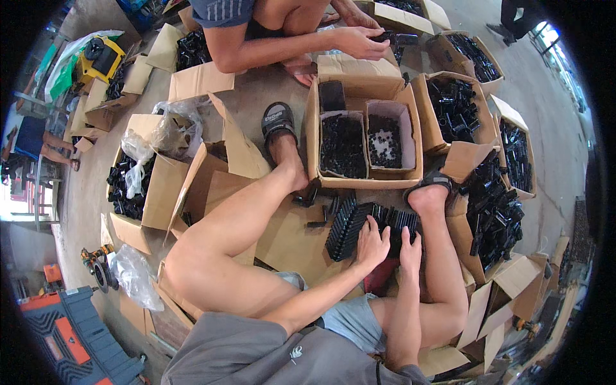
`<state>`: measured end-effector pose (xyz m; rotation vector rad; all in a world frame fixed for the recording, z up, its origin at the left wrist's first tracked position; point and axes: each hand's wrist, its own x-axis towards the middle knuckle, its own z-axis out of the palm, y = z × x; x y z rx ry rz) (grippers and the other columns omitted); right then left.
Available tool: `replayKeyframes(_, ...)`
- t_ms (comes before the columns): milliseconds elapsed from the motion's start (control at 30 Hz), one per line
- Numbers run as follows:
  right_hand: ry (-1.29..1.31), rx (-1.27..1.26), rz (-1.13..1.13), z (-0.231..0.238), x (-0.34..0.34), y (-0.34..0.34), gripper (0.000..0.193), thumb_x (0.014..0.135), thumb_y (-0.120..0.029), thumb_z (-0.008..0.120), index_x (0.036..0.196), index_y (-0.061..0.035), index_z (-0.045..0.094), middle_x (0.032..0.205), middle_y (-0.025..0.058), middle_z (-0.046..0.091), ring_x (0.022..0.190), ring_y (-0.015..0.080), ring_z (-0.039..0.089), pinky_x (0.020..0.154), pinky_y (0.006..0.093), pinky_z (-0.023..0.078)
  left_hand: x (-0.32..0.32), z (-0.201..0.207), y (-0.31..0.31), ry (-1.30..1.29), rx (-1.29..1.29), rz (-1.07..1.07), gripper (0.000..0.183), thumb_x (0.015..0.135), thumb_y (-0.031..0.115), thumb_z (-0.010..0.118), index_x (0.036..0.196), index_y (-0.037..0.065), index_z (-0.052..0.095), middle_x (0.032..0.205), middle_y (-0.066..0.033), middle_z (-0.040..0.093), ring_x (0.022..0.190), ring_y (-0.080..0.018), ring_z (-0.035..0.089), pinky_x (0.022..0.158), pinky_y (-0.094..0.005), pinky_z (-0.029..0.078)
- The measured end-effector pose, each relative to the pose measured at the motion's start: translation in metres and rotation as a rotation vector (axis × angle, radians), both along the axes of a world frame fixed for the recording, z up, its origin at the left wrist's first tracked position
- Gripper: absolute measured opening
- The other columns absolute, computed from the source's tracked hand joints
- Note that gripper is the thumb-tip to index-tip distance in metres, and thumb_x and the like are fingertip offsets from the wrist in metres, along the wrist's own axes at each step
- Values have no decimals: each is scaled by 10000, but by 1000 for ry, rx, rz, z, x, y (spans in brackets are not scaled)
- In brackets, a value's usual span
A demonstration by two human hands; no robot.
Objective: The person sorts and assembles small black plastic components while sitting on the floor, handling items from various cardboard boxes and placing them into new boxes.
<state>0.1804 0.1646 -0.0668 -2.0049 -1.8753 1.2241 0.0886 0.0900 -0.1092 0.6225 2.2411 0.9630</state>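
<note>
A tight row of ribbed black plastic parts (346, 228) stands on flattened cardboard between my legs. My left hand (372, 245) has its bent fingers against the near side of these parts, thumb and forefinger apart. Close by, my right hand (410, 252) points away from me, its thumb and fingers at the right end of the row. Between both hands a block of the parts is held together; my fingers partly hide it. Just beyond is a cardboard box (366, 182) with two inner cartons: small black pieces (343, 144) in the left, fewer (385, 142) in the right.
Opened boxes of black parts stand around me, among them a heaped one (494, 215) at right and one (131, 179) with plastic bags at left. Across from me, another person's hand (362, 42) holds a black part. An orange-and-grey toolbox (77, 337) lies lower left.
</note>
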Motion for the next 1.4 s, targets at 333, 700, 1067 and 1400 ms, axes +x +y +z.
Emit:
replayKeyframes(333, -75, 49, 36, -5, 18, 3, 853, 961, -591, 553, 1457, 89, 416, 1456, 324, 473, 1381, 419, 449, 1148, 428, 344, -73, 61, -34, 120, 162, 6, 295, 925, 168, 611, 1163, 2, 661, 1114, -217, 675, 1043, -404, 633, 926, -467, 505)
replayKeyframes(700, -134, 413, 139, 28, -6, -11, 543, 988, -343, 587, 1332, 76, 557, 1293, 289, 612, 1205, 436, 582, 1035, 475, 453, -147, -2, -121, 615, -358, -463, 192, 846, 106, 640, 1027, 44, 625, 1040, -174, 672, 1047, -353, 629, 869, -458, 542)
replayKeyframes(1067, -142, 616, 955, -17, -116, 8, 273, 885, -282, 697, 1029, -50, 681, 1003, 141, 701, 990, 301, 644, 862, 443, 485, -156, 66, -119, -620, -22, 3, 336, 1089, 319, 423, 1166, 52, 612, 765, -23, 610, 655, -137, 546, 600, -293, 450)
replayKeyframes(1400, -282, 333, 858, -37, -145, -7, 489, 832, -360, 772, 1181, -38, 653, 1173, 155, 683, 1205, 344, 569, 980, 600, 388, -158, 110, -108, -1112, 580, 408, 376, 1059, 328, 520, 1333, 76, 564, 1114, -53, 676, 961, -133, 632, 825, -280, 531)
